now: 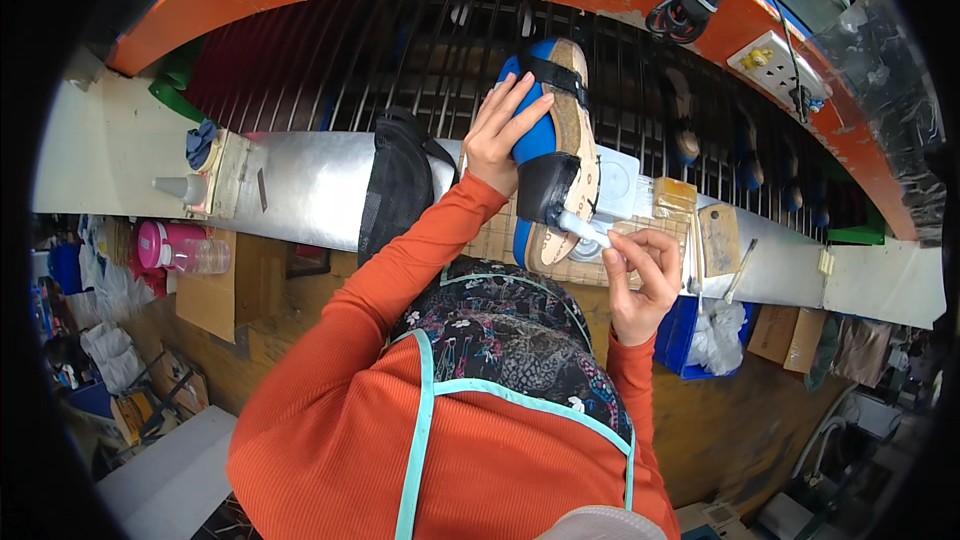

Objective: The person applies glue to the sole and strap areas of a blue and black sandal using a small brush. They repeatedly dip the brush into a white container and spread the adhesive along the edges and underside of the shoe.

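Above bench (pixel 300 190) — left hand (pixel 500 135) grips upright sandal (pixel 560 140); right hand (pixel 640 275) pinches white applicator (pixel 583 228).

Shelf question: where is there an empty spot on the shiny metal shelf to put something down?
The barest patch of the shelf lies between the small box with the white bottle and the black bag. Its far right end looks bare too. It is crowded around the sandal, where both hands, left and right, work among tools.

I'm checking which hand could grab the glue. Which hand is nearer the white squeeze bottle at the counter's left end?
Left. The left hand grips the sandal, nearer the white squeeze bottle; the right hand is farther right.
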`<action>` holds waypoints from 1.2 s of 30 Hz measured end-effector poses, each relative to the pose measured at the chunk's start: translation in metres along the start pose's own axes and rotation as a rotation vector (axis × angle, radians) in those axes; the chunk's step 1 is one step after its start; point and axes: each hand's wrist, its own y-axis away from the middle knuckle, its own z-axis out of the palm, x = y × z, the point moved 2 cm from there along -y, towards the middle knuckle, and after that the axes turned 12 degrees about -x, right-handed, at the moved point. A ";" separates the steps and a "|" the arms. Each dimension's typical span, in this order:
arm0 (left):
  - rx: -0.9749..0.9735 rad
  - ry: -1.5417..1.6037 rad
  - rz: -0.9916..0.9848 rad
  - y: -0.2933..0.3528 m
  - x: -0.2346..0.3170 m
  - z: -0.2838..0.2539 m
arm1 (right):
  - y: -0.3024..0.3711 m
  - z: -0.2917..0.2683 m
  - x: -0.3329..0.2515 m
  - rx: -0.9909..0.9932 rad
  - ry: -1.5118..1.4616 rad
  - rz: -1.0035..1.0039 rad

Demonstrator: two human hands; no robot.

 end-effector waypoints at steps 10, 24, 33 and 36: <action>-0.012 0.055 -0.106 0.001 -0.002 0.003 | -0.005 0.005 0.007 0.053 -0.225 0.090; -0.059 -0.057 -0.187 0.008 -0.013 0.001 | -0.001 0.014 -0.005 -0.008 -0.262 0.149; -0.047 -0.072 -0.178 0.009 -0.019 0.002 | -0.017 0.018 0.000 0.074 -0.036 0.056; -0.054 -0.082 -0.180 0.008 -0.022 0.003 | -0.016 0.019 0.003 0.118 -0.011 0.015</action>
